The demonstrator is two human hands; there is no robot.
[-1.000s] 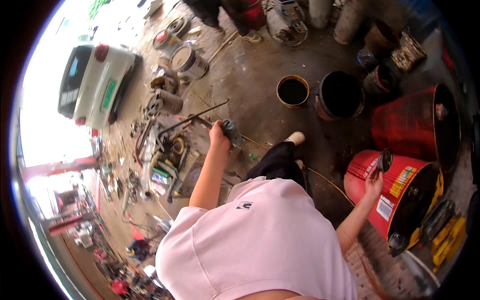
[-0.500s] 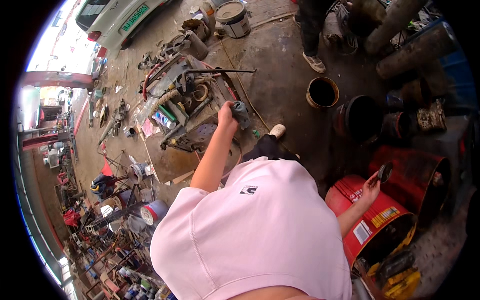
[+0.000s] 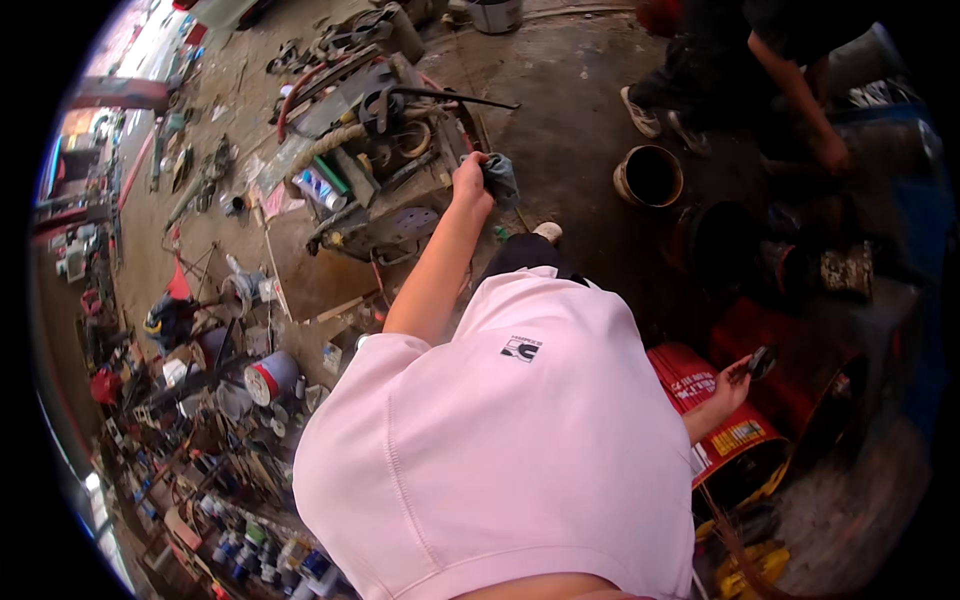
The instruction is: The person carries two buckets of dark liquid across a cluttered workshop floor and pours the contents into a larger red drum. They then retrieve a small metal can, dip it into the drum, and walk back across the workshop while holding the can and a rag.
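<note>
My left hand (image 3: 472,184) is stretched out ahead, closed around a crumpled grey-blue rag (image 3: 501,180). It is over the right edge of a cluttered work cart (image 3: 370,205). On the cart lie a roll of tape (image 3: 413,139), a white-and-blue tube (image 3: 318,188) and a long dark bent bar (image 3: 450,95). My right hand (image 3: 733,384), off to the right above red drums, grips a small dark round part (image 3: 762,362) between its fingers. What kind of part it is, I cannot make out.
Red drums (image 3: 725,400) lie at my right. Beyond them stand an open bucket of dark liquid (image 3: 648,176) and other dark containers. A person in dark clothes (image 3: 700,80) bends at the upper right. Tools and cans (image 3: 240,470) crowd the floor at left.
My view has shifted as I move. Both hands keep hold of their things. The other person now bends down at the upper right, with an arm reaching low among the containers.
</note>
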